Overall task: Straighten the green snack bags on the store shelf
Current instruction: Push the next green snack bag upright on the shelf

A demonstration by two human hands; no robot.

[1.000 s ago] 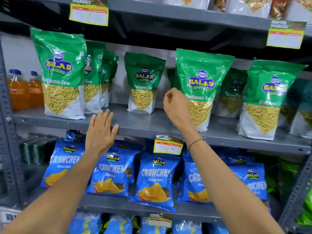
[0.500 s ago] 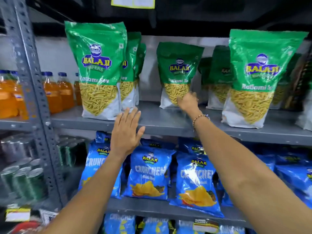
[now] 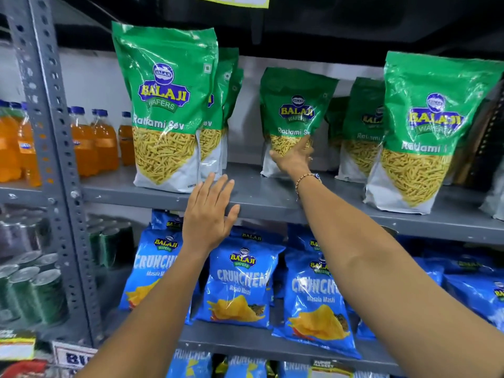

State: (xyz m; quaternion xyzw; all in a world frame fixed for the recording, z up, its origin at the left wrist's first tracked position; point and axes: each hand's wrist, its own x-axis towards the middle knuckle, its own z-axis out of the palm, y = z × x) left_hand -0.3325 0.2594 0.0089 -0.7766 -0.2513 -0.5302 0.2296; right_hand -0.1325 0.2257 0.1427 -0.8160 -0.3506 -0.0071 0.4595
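Green Balaji Ratlami Sev bags stand on the grey middle shelf point(image 3: 272, 197). A large one point(image 3: 163, 105) is at the front left with two more point(image 3: 227, 85) lined up behind it. A smaller-looking bag point(image 3: 296, 99) stands farther back in the middle. My right hand point(image 3: 294, 158) reaches in and grips its lower front. Another front bag point(image 3: 431, 126) stands on the right, with one point(image 3: 362, 124) behind it. My left hand point(image 3: 210, 211) hovers open at the shelf's front edge, fingers spread, holding nothing.
Blue Crunchem bags point(image 3: 240, 282) fill the shelf below. Orange drink bottles point(image 3: 90, 143) stand left of the green bags, behind a perforated grey upright point(image 3: 51, 132). Green cans point(image 3: 32, 290) sit at lower left. A yellow price tag point(image 3: 234, 0) hangs from the shelf above.
My right hand left the front bag on the right, reached back to the middle bag and closed on its lower part. The view shifted left and closer. My left hand stayed near the shelf edge.
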